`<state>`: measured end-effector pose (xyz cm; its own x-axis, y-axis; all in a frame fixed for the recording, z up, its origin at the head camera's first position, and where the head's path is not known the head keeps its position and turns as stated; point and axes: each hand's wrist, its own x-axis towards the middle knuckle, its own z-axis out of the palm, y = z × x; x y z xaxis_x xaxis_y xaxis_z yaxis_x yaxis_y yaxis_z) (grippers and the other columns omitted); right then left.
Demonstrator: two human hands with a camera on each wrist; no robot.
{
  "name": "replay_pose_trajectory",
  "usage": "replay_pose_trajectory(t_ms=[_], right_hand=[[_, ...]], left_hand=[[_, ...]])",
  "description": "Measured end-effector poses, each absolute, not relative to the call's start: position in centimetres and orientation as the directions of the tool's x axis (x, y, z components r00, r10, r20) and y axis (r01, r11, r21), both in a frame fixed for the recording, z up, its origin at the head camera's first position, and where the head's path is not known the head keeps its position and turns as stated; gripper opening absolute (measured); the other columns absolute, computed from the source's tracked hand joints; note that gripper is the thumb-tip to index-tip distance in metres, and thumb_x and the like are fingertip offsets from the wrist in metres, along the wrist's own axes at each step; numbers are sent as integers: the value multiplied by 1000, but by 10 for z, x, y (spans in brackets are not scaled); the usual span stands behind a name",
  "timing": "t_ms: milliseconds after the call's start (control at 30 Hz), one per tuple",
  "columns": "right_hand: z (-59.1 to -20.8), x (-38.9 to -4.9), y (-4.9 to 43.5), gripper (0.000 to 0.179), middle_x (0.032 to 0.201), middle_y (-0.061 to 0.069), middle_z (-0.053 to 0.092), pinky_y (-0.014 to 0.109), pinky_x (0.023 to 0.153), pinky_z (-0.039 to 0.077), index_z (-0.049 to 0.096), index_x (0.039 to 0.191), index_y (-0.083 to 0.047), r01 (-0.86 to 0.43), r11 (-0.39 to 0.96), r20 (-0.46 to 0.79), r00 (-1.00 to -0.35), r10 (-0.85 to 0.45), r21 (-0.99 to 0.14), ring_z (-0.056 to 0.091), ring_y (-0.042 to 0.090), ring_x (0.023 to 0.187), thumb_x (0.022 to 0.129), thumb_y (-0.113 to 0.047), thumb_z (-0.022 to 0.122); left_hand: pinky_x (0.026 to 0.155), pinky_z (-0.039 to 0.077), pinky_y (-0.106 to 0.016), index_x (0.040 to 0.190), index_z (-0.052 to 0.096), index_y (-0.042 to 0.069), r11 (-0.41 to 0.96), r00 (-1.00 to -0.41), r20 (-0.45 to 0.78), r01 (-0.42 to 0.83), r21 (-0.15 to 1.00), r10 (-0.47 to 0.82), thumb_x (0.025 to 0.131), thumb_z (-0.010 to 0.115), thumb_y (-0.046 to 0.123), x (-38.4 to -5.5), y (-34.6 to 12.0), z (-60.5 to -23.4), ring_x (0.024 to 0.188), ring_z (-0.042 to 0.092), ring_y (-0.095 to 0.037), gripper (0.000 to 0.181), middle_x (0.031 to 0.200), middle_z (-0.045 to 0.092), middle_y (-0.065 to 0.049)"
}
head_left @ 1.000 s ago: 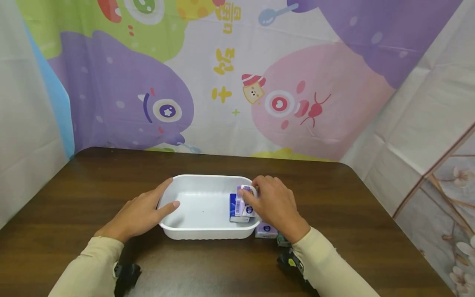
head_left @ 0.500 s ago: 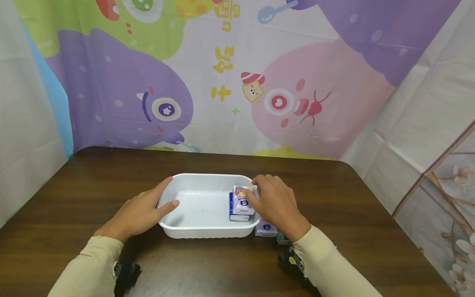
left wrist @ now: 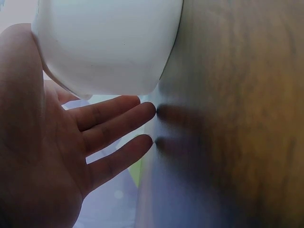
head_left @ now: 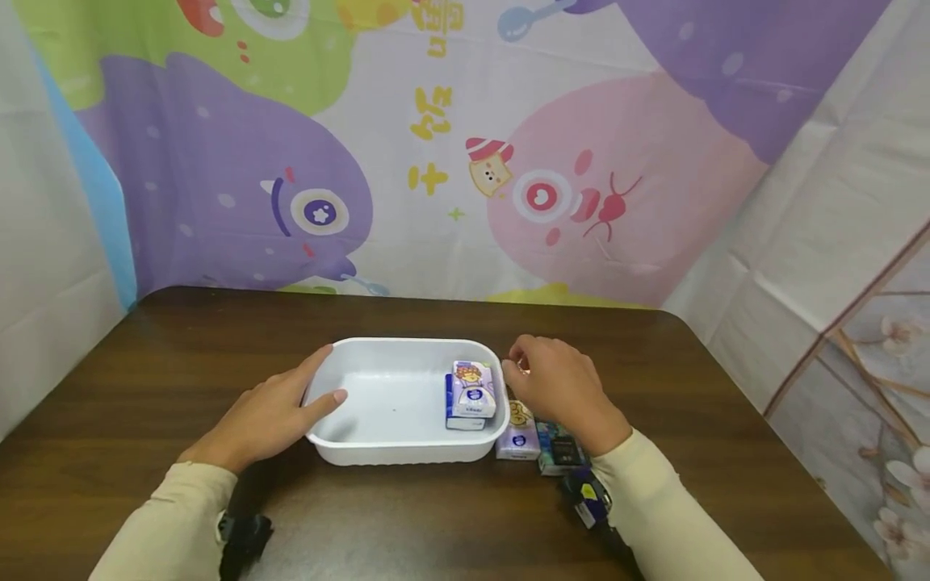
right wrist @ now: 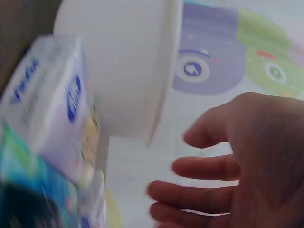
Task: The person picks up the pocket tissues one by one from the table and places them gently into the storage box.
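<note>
A white plastic tray [head_left: 403,456] stands on the table. My left hand [head_left: 272,415] is at its left end, thumb over the rim; in the left wrist view its other fingers reach straight along the outside wall. Inside, at the right end, a purple-and-white tissue pack [head_left: 474,391] lies on a blue-and-white tissue pack [head_left: 465,424]. My right hand [head_left: 563,383] is off the tray's right end, fingers loosely bent and holding nothing. Below it lie another purple tissue pack [head_left: 517,444] and a teal-and-black tissue pack [head_left: 559,452], partly covered by the hand.
The dark wooden table [head_left: 407,532] reaches back to a cartoon-printed curtain [head_left: 429,266]. In the right wrist view, a further whitish pack [right wrist: 97,202] shows partly beyond the teal one. Each wrist wears a dark strapped device.
The purple pack in the tray has settled flat on the blue one. My right hand has let go of it and moved right, out past the rim. The left hand has stayed at the tray.
</note>
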<state>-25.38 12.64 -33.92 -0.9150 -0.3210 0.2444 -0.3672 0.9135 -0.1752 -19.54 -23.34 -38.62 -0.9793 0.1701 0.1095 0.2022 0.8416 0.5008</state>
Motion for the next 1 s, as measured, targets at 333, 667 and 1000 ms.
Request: replay_pose_trajectory(t_ms=[333, 667, 1000], right_hand=[[-336, -263, 142, 33, 107, 1, 71, 50, 81, 52, 71, 115, -16, -304, 942, 87, -952, -294, -139, 65, 23, 95, 94, -41, 63], [-349, -271, 157, 48, 128, 10, 63, 57, 94, 48, 63, 137, -21, -361, 928, 5, -932, -362, -89, 57, 33, 118, 90, -17, 67], [-356, -277, 162, 60, 152, 16, 45, 63, 102, 40, 53, 148, -24, -366, 924, -41, -927, -372, -111, 43, 43, 134, 90, -19, 67]], left_hand=[[96, 39, -68, 161, 21, 14, 843, -978, 117, 209, 495, 174, 99, 49, 61, -196, -235, -387, 130, 49, -47, 83, 150, 45, -23], [95, 39, -68, 161, 22, 14, 846, -976, 122, 216, 487, 179, 100, 50, 60, -196, -233, -387, 128, 50, -47, 81, 149, 46, -24], [95, 40, -68, 161, 22, 14, 845, -976, 129, 219, 488, 178, 100, 50, 59, -196, -232, -386, 128, 50, -47, 81, 149, 46, -24]])
